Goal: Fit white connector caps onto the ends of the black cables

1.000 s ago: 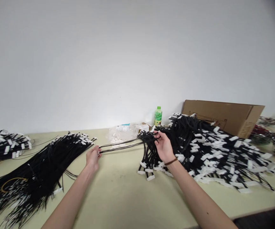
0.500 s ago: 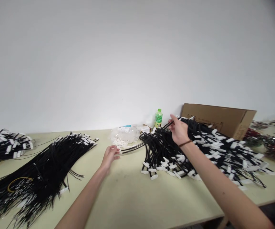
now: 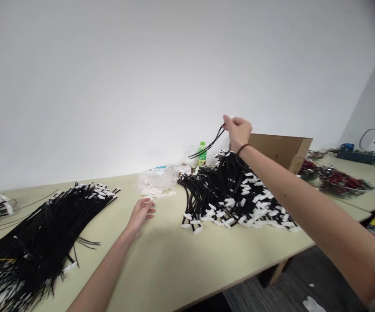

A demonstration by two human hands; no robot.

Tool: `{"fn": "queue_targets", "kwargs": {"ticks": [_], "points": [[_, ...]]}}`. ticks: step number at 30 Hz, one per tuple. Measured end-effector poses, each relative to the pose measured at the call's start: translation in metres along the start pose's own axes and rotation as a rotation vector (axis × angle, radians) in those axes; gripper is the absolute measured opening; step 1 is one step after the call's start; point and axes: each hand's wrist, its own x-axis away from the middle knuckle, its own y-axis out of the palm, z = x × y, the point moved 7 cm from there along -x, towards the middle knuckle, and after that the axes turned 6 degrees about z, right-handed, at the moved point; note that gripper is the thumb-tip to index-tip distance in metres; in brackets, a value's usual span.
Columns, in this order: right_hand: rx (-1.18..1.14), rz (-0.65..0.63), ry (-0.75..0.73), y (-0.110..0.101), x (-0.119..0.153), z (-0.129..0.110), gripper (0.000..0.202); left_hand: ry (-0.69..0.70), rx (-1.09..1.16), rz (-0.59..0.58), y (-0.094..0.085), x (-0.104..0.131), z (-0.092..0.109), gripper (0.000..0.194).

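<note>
My right hand (image 3: 237, 130) is raised above the heap on the right, its fingers pinched on a black cable (image 3: 211, 143). The cable's loose strands hang down to the left, in front of the green bottle, and a bit of white shows at my fingertips. My left hand (image 3: 142, 213) hovers over the table in front of the clear bag, fingers slightly bent and apart, with nothing visible in them. Below my right hand lies a heap of black cables (image 3: 207, 186) with white connectors on their ends.
Another bundle of black cables (image 3: 49, 221) spreads over the table's left side. A clear bag of small white connectors (image 3: 156, 182) lies near the wall. The green bottle (image 3: 202, 156) and a cardboard box (image 3: 278, 149) stand behind the heap; red and black wires (image 3: 340, 180) lie further right.
My right hand has moved up, lifting the cable off the heap. The cable's left end has left the spot beside my left hand. The view has turned to the right.
</note>
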Motion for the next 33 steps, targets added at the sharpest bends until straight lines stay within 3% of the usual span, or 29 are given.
{"fn": "queue_targets", "kwargs": {"ticks": [1,2,6,8,9,13,18,21,23,26,30,33], "points": [[0.091,-0.072,-0.030,-0.001,0.015,0.004,0.038,0.000,-0.005,0.002,0.000,0.000,0.001,0.028],[0.182,-0.221,-0.056,0.002,0.035,0.011,0.039,0.000,-0.009,0.002,0.000,0.001,0.001,0.028],[0.382,-0.926,-0.115,0.004,0.137,0.049,0.044,0.010,-0.010,-0.006,0.001,0.002,0.003,0.028],[0.363,-1.148,-0.248,-0.006,0.178,0.055,0.036,0.014,-0.011,-0.013,0.001,0.002,0.003,0.028],[0.369,-1.188,-0.299,-0.012,0.190,0.056,0.032,0.016,-0.013,-0.016,0.001,0.002,0.003,0.028],[0.504,-1.226,-0.434,-0.030,0.208,0.048,0.032,0.019,-0.024,-0.016,0.000,-0.001,0.001,0.027],[0.505,-1.181,-0.636,-0.028,0.232,0.000,0.023,0.113,-0.071,0.071,-0.010,-0.012,0.000,0.027],[0.367,-1.187,-0.727,-0.006,0.267,-0.034,0.023,0.292,-0.352,0.212,-0.023,-0.017,0.010,0.022],[0.310,-1.184,-0.783,0.018,0.293,-0.053,0.023,0.412,-0.545,0.303,-0.033,-0.017,0.020,0.020],[0.277,-1.191,-0.869,0.060,0.334,-0.073,0.022,0.482,-0.687,0.444,-0.058,-0.016,0.031,0.023],[0.281,-1.204,-0.861,0.101,0.370,-0.074,0.023,0.513,-1.167,0.744,-0.100,-0.011,0.042,0.031],[0.258,-1.212,-0.819,0.108,0.381,-0.065,0.024,0.408,-1.417,0.843,-0.127,-0.013,0.036,0.031]]}}
